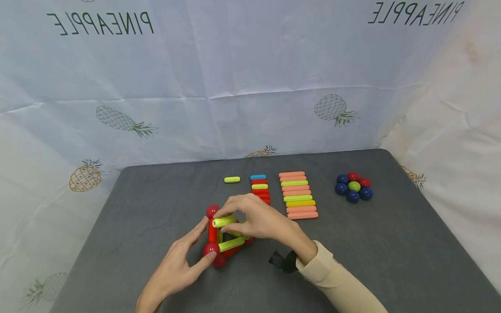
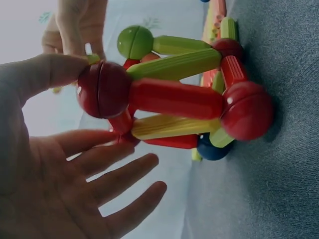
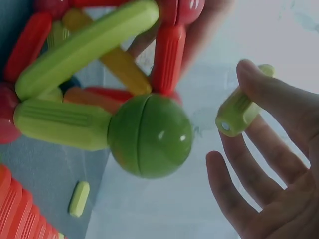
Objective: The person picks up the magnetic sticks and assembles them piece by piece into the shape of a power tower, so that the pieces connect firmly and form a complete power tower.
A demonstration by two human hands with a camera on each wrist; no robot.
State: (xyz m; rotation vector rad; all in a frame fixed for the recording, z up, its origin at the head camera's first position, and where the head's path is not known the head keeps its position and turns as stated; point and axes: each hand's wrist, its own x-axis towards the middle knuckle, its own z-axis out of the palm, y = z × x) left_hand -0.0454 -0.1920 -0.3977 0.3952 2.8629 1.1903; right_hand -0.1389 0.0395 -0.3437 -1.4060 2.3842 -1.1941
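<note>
A frame of magnetic sticks and balls (image 1: 212, 232) stands on the table. My left hand (image 1: 178, 263) steadies its left side, the thumb on a near red ball (image 2: 103, 89) and the forefinger touching a farther red ball (image 2: 128, 138); the other fingers stay extended. Above the frame, my right hand (image 1: 260, 218) pinches a short yellow-green magnetic stick (image 3: 240, 110) between thumb and fingers. A gap separates that stick from the frame's green ball (image 3: 149, 135) in the right wrist view. Low in the frame sits a dark blue ball (image 2: 214, 148), partly hidden.
A single yellow-green stick (image 1: 232, 179) lies behind the frame. Two rows of sticks follow to its right, one mostly red (image 1: 260, 191) and partly hidden by my right hand, one mostly pink (image 1: 296, 188). Farther right is a cluster of balls (image 1: 353, 197). A fabric curtain (image 1: 219, 126) hangs behind.
</note>
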